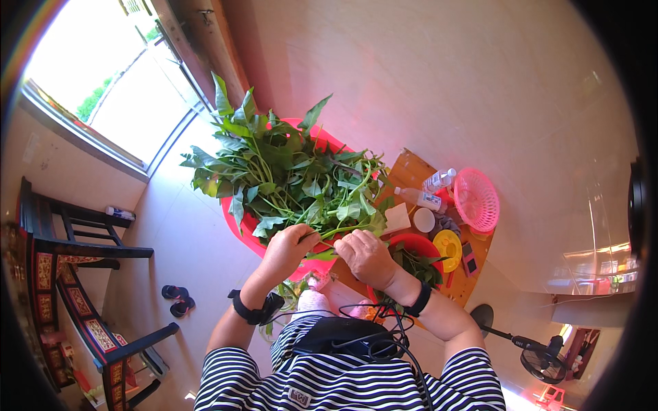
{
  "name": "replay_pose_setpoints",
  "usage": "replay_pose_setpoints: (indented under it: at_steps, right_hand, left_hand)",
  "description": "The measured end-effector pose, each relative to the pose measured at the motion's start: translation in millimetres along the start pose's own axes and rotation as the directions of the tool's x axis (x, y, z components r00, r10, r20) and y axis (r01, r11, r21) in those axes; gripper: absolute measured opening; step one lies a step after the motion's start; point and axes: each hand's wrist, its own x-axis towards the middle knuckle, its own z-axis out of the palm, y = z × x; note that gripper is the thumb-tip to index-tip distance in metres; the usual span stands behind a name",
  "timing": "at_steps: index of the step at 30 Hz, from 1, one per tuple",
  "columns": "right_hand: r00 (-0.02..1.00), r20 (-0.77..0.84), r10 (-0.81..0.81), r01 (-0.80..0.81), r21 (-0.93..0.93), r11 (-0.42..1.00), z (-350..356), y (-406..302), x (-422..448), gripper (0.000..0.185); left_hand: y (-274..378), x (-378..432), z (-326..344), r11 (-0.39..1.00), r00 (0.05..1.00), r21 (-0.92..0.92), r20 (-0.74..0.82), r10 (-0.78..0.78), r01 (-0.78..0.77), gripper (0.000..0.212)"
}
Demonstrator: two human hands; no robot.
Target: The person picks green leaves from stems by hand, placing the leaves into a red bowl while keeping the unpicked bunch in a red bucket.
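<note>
A leafy green stem (327, 243), apparently water spinach, is stretched between my two hands. The fingers of my left hand (288, 250) pinch one end, and my right hand (366, 258) grips it a short way to the right. Both hands are over the near rim of a large red plastic basin (232, 224). A tall heap of leafy greens (288, 174) fills this basin and spills past its edge. Beside my right forearm is a smaller red bowl (424, 242) holding loose leaves (411, 263), partly hidden by that arm.
A wooden table (411, 167) at right carries plastic bottles (424, 198), a pink basket (477, 200), a yellow lid (447, 250) and a phone (469, 259). Black cables (393, 329) loop across my lap. Carved chairs (97, 251), slippers (178, 300) and a fan (543, 359) stand farther off.
</note>
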Motion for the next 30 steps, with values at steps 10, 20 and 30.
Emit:
replay_pose_setpoints:
  at_steps: [10, 20, 30]
  right_hand:
    - [0.789, 0.073, 0.610, -0.597, 0.321, 0.735, 12.4, 11.8, -6.4, 0.003]
    - [0.814, 0.351, 0.463, -0.557, 0.697, 0.452, 11.2, 36.9, 7.3, 0.013]
    - [0.856, 0.146, 0.497, -0.517, 0.275, 0.810, 27.8, 27.1, -9.0, 0.012]
  left_hand:
    - [0.7, 0.3, -7.8, 0.999, 0.998, -0.037, 0.067, 0.009, -0.006, 0.023]
    - [-31.9, 17.9, -22.8, 0.698, 0.950, -0.648, 0.258, -0.177, 0.306, 0.027]
    - [-17.3, 7.8, -5.0, 0.919, 0.982, -0.361, 0.152, -0.113, 0.162, 0.022]
